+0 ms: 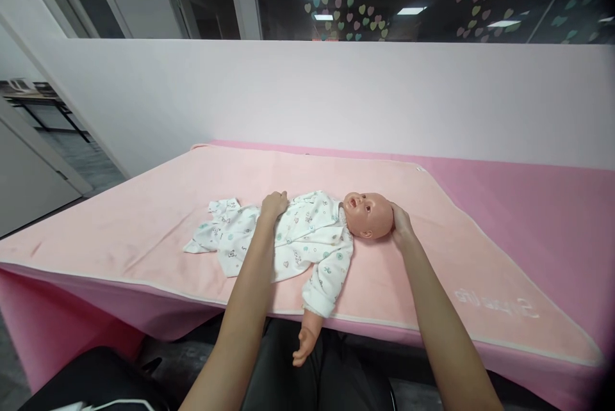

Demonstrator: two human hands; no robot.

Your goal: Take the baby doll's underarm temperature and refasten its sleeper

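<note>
While the plastic baby doll in a white printed cotton romper (312, 238) lies on its back at the centre of the frame, the left hand (273, 205) rests loosely curled on the doll's belly, pinching nothing. Cupped around the back of the doll's bald head, the right hand (400, 222) has its fingers pressed to it. Under the doll spreads a pale pink towel (144, 232), covering a deeper pink table (542, 206); one doll arm hangs over the near edge.
</note>
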